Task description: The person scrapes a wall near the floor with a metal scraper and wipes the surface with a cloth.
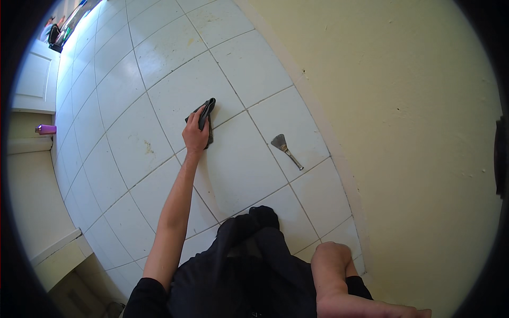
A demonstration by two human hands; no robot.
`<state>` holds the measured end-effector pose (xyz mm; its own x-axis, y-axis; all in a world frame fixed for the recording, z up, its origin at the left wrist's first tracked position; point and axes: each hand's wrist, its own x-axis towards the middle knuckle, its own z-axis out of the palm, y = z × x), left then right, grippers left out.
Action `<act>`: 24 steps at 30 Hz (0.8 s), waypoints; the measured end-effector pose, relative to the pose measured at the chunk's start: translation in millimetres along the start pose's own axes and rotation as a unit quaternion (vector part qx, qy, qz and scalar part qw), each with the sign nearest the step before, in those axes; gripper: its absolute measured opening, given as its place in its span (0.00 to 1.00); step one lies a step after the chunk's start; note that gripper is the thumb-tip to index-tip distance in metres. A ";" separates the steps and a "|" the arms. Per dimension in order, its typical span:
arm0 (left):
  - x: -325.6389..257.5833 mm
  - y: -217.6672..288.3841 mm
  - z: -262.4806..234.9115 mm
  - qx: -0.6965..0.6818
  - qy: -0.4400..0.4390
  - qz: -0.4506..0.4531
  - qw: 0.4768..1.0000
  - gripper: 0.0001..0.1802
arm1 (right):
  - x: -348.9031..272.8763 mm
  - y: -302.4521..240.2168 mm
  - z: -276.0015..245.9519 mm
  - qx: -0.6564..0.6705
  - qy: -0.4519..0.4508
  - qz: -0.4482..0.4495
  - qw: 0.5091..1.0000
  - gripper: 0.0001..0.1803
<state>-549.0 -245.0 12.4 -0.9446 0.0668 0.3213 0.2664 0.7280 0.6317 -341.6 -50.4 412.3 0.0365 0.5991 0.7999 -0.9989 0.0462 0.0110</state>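
Note:
My left hand (196, 135) is closed round a folded dark grey cloth (209, 110), reaching out over the white tiled floor. Part of the cloth lies under my palm and fingers, against the tiles. To the right of it, a scraper (286, 150) with a flared flat blade and a slim metal handle lies on a tile, apart from both hands. My right arm is bent sharply at the lower right. Only a bit of my right hand (416, 312) shows at the bottom edge, near the pale wall, and its fingers are mostly cut off.
Yellowish stains mark the tiled floor (148, 148) left of my arm and farther away. A cream wall (403, 132) runs along the right side. A purple bottle (45, 129) stands at the far left near a white door (37, 74). A person (52, 26) is at the far upper left.

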 end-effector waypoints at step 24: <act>1.1 6.8 -1.1 -0.008 -0.026 -0.032 0.999 0.20 | -182.3 21.7 -267.5 -0.508 -0.300 0.633 0.501 0.15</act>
<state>-547.9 -240.6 17.8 -0.9684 0.0570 0.2427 0.2082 0.7206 0.6614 -361.7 55.2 106.2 -0.9272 0.3281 -0.1807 0.3324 0.4984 -0.8007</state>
